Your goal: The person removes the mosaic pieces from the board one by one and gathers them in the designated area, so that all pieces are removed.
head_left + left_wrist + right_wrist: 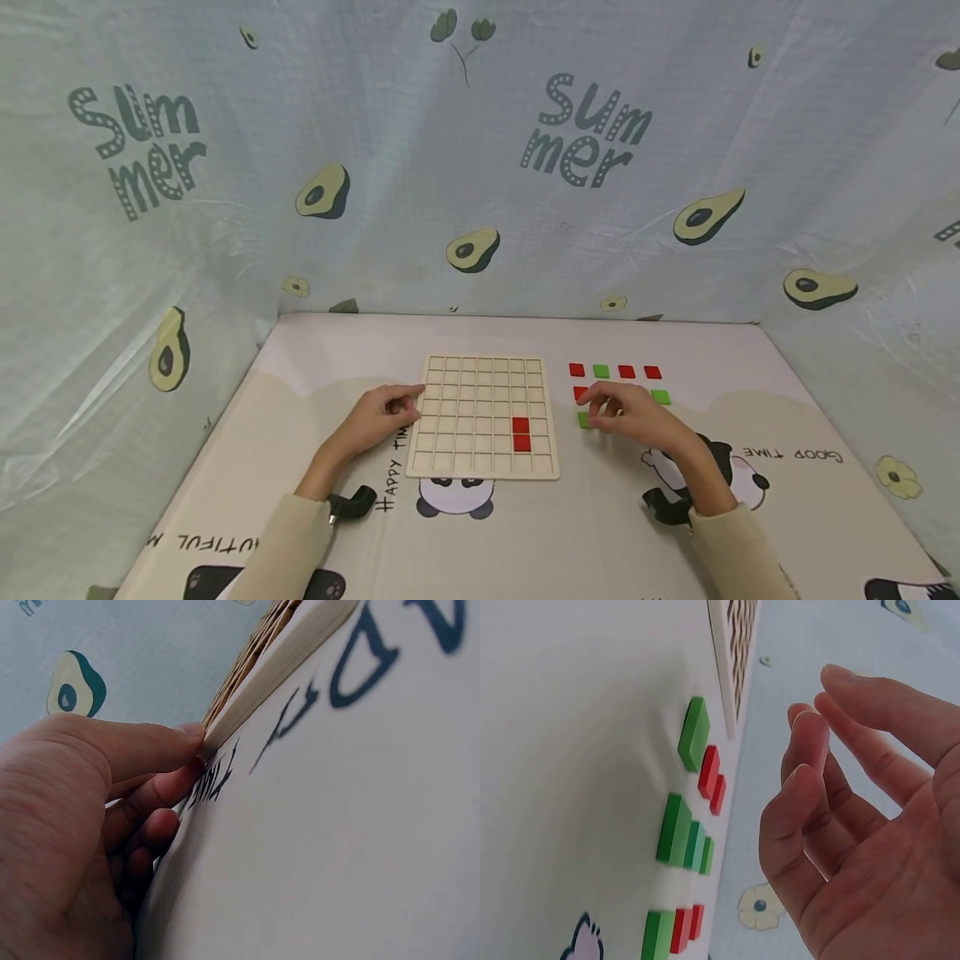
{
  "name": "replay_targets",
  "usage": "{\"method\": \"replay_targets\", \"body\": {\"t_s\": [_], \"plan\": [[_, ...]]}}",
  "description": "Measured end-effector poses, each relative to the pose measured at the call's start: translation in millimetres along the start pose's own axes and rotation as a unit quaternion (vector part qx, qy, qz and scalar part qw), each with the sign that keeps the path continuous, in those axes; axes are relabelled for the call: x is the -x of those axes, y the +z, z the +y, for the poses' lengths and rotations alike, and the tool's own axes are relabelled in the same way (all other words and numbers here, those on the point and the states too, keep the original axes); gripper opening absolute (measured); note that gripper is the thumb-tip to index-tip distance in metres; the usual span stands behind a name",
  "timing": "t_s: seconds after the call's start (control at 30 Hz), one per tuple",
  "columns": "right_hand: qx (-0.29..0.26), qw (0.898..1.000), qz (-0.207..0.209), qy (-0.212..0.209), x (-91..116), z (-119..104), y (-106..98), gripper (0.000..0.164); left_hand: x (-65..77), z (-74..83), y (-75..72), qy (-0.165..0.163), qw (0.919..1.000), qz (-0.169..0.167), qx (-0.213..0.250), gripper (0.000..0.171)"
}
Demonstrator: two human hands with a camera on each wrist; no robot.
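Note:
A pale wooden grid board (450, 433) lies on the table, with two red square tiles (521, 434) in adjoining cells of one column near its lower right. My left hand (378, 417) touches the board's left edge with thumb and index fingertips; the other fingers are bent under the palm. In the left wrist view, the thumb (161, 746) meets the board's side (255, 690). To the right of the board, my right hand (637, 412) hovers over loose tiles, its fingers loosely bent and apart from the thumb. Nothing shows between them. It partly hides a green tile (583, 420).
Red and green tiles lie in rows right of the board, including a red tile (577, 369) and a green tile (661, 397). The printed tablecloth (555, 533) meets hanging avocado-print sheets (390, 275) at the back and sides.

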State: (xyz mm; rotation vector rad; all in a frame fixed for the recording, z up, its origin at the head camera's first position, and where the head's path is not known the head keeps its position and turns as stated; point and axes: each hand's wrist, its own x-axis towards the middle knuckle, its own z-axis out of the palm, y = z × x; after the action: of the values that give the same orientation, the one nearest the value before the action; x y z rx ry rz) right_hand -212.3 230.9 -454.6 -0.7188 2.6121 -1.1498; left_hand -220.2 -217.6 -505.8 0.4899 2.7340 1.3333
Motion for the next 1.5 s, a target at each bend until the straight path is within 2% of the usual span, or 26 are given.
{"method": "replay_targets", "body": {"t_s": [0.33,0.7,1.0,1.23,1.5], "plan": [[0.002,1.0,-0.02,-0.004,-9,-10,14,0.022,0.2,1.2,0.5,-0.002,1.0,0.0,-0.004,0.049],[0.01,0.999,-0.035,0.003,-31,-19,28,0.019,-0.3,0.9,0.3,-0.001,1.0,0.002,-0.007,0.048],[0.017,0.999,-0.044,-0.021,-46,-25,40,0.02,-0.2,2.0,-0.2,0.001,0.9999,0.001,-0.01,0.048],[0.033,0.998,-0.05,-0.012,-55,-31,48,0.019,-0.4,-0.1,0.6,0.003,0.9999,0.002,-0.011,0.048],[0.025,0.998,-0.064,0.005,-63,-37,57,0.018,-1.5,-2.5,0.5,0.012,0.9999,0.001,-0.009,0.048]]}}
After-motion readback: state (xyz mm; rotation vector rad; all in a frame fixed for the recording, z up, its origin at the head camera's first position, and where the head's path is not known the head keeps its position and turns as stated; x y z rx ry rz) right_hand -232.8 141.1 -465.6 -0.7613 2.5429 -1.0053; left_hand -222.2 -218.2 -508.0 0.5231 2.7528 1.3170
